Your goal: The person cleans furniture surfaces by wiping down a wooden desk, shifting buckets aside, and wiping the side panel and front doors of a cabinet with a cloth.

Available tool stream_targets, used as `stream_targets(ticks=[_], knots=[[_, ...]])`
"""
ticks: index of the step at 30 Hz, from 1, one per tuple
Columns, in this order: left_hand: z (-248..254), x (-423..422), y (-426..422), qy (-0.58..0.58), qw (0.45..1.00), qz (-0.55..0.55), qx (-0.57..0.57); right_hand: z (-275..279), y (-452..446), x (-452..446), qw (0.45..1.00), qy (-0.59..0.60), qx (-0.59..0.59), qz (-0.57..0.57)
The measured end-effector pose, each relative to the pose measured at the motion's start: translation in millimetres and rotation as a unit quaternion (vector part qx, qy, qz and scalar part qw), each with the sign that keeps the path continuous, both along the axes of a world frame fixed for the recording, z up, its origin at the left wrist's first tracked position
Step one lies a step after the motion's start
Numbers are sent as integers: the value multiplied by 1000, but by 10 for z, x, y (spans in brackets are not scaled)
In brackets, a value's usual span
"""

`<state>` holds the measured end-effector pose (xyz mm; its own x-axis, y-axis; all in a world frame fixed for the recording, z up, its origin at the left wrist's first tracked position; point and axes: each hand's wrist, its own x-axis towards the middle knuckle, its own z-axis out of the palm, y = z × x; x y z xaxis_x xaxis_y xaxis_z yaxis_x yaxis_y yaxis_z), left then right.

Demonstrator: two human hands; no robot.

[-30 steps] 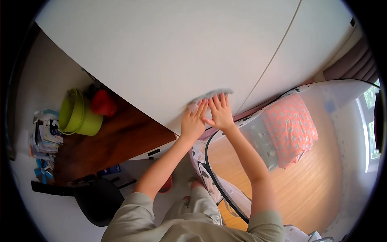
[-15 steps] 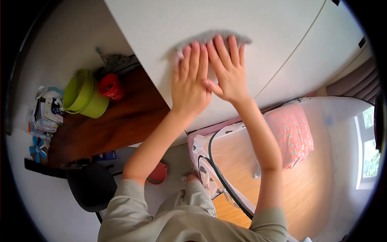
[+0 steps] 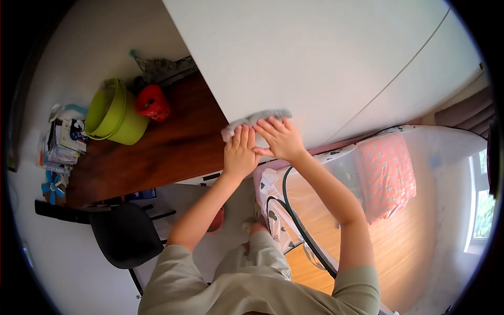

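Observation:
A grey cloth [image 3: 261, 117] lies pressed against the white cabinet door [image 3: 315, 63], low down near its left edge. My left hand [image 3: 240, 153] rests flat on the cloth's left part, fingers stretched out and close together. Beside it, my right hand [image 3: 279, 138] presses on the right part with its fingers extended and slightly spread. The right thumb reaches across to the left hand. Both palms face the door, and the cloth sticks out above the fingertips and at the left.
Left of the door, a brown desktop [image 3: 184, 136] holds a green bucket [image 3: 118, 118], a red basket [image 3: 153, 102] and stacked papers [image 3: 65, 139]. A black chair [image 3: 126, 234] stands below. At right is a netted bed enclosure [image 3: 299, 231] with a pink patterned bundle [image 3: 387, 176].
Both hands have slid down the door with the cloth, from its upper area to near its lower left edge. My view has shifted slightly.

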<state>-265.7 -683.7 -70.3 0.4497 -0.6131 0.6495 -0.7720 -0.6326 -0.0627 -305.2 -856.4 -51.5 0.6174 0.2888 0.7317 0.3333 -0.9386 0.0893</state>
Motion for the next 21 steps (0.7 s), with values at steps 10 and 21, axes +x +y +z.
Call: stream_targets(ticks=[10,21], knots=[[-694,-177,133,71,989,-35,122,-723,-87,-409,975,202,-81,-45],[26,18,-139,-52,999,-13,4,64,-130,-110,999,-14,-5,-31]])
